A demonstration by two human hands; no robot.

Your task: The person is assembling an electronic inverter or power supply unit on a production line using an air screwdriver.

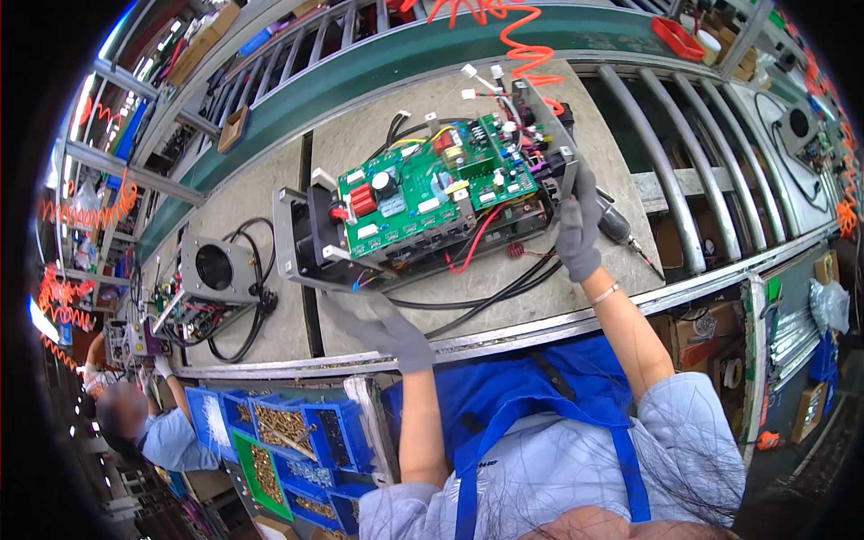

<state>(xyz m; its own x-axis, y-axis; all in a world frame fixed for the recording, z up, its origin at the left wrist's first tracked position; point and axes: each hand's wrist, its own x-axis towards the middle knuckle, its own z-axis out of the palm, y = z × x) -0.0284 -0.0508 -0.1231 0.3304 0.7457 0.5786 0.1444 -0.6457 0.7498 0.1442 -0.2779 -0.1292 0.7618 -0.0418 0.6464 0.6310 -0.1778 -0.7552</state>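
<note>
An uncased electrical unit (441, 236) lies on the worktop, with a green circuit board (414, 193) on top and grey end panels. My right hand (579, 232), in a grey glove, is closed around the lower edge of the unit's right end panel (551, 121). At the unit's lower left corner is my gloved left hand (382, 328), smeared by motion, its fingers stretched toward the left end panel (290, 236). Whether they touch it I cannot tell. A power screwdriver (616, 223) lies beside my right hand. Black cables (477, 306) run along the unit's near side.
Another unit with a round opening (214, 267) stands at left, and a third (796, 130) at far right past metal rollers (661, 153). Blue bins (337, 436) of screws sit below the bench edge. Coiled orange hoses (531, 54) hang overhead. A co-worker (171, 441) is at lower left.
</note>
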